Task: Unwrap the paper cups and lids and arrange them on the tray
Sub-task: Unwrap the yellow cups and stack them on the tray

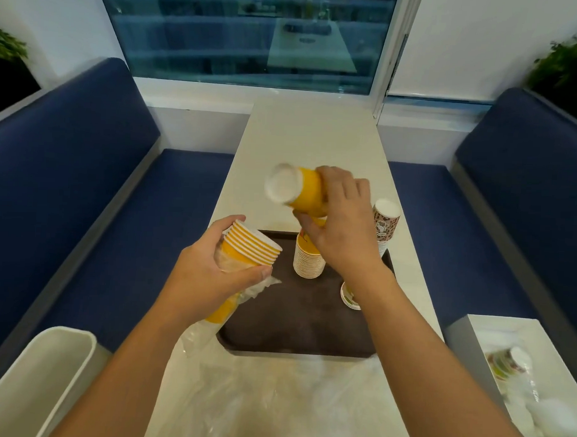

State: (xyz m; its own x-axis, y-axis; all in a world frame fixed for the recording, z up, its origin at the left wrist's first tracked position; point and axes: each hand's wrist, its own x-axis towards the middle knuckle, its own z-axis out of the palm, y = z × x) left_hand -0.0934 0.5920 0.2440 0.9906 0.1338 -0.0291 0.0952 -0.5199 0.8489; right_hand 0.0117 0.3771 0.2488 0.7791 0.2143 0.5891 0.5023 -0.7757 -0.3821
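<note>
We see yellow cups (302, 194) held above the tray's far edge, one white end turned toward us. The right hand (342, 220) has its fingers curled round their side. At 8 o'clock from them, the left hand (207, 271) grips a second yellow stack (252, 246), with fingers and thumb wrapped round both the cups and the loose plastic wrap (258, 286). Below, a tall stack (308, 261) stands at 12 o'clock on the brown tray (293, 326).

We judge the tilted cups could slide apart, or the right forearm could knock the patterned stack (386, 221) at 2 o'clock.

That forearm hides most of another stack (349, 297) at 3 o'clock. We cannot count the raised cups, and the contents of the white box (473, 326) at 4 o'clock are blurred.
</note>
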